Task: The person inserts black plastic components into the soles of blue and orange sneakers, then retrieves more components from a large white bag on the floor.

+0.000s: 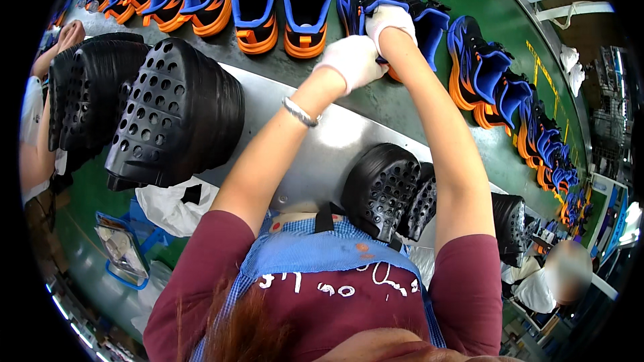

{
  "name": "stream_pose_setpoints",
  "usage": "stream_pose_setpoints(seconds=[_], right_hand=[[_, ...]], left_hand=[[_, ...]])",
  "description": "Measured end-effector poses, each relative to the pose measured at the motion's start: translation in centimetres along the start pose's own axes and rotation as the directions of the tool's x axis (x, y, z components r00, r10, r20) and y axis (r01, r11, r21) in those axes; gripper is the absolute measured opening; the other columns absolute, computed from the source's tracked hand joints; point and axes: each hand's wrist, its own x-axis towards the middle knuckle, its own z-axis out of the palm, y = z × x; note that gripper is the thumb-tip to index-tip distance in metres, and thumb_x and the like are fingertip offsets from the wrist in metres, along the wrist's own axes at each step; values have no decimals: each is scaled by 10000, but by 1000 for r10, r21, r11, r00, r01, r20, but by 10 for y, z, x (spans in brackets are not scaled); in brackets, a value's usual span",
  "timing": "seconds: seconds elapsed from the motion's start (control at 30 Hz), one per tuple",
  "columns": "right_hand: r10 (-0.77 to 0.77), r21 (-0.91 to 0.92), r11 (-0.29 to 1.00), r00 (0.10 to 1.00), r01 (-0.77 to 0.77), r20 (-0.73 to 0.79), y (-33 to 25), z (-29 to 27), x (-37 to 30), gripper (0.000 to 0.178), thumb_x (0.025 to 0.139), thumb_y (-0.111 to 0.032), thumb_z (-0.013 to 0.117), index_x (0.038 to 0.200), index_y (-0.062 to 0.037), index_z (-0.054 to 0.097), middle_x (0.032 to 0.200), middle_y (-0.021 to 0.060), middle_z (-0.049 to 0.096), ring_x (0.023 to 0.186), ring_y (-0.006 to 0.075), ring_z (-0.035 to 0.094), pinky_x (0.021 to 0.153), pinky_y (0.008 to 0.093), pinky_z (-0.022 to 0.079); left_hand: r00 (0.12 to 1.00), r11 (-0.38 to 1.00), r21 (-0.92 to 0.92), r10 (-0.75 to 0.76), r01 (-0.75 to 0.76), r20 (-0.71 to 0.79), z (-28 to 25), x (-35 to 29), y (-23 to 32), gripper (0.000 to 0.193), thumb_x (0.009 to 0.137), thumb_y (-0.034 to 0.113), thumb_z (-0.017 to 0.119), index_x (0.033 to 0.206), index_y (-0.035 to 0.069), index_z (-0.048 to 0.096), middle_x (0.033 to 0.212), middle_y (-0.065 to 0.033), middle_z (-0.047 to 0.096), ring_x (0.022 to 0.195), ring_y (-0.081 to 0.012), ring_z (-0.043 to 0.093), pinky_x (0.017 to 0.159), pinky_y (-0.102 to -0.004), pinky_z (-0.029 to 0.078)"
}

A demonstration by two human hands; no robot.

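Note:
Both my hands wear white gloves and meet at one sneaker in the row, black and blue with orange at its sole. My left hand is closed at its heel end, the fingers curled and partly hidden. Over the blue collar my right hand bends down, closed on the shoe's edge; its fingertips are out of sight. Against its right side stands the matching sneaker, partly covered by my right hand. Another pair stands to the left, including a sneaker with its heel toward me.
A long row of similar sneakers curves along the green surface. Nearer me, a metal ledge carries large black moulded pieces with round holes. Other people's hands show at far left; another person is at lower right.

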Motion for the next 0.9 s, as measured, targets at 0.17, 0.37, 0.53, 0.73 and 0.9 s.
stream_pose_setpoints(seconds=[0.17,0.37,0.53,0.73,0.9], right_hand=[[-45,-161,985,989,67,140,-8,-16,-1,315,917,-308,537,1112,-125,704,1155,150,671,1037,340,659,855,432,553],[-116,-303,943,988,141,101,-15,-31,-18,267,916,-193,525,1077,-117,723,1145,143,682,1044,333,665,847,427,555],[-137,-288,944,985,162,106,-5,-29,-4,299,912,-268,534,1096,-114,712,1142,142,682,1039,334,663,859,430,544],[-238,31,971,969,236,68,19,-54,-33,458,867,-444,598,1074,-45,686,1024,189,691,935,346,664,832,373,517],[-252,243,939,968,244,-1,80,-106,-165,463,853,-458,602,1011,-29,677,916,203,681,906,348,658,824,404,506]], left_hand=[[961,977,199,-122,73,248,-20,9,15,369,809,359,656,1039,80,725,1061,-164,698,989,-330,670,864,-394,531],[983,984,176,-11,-22,183,-15,10,2,370,839,434,602,955,101,715,824,-135,713,754,-291,692,730,-374,547],[908,967,237,-181,94,377,-30,19,20,364,821,342,611,971,23,699,829,-146,716,701,-241,708,681,-353,551],[908,950,291,-216,111,359,-41,11,29,426,812,370,646,991,-15,683,878,-164,715,710,-244,710,686,-348,559],[938,939,318,-224,134,266,-45,-4,23,419,807,388,667,1020,27,690,959,-155,705,859,-277,698,750,-368,556]])
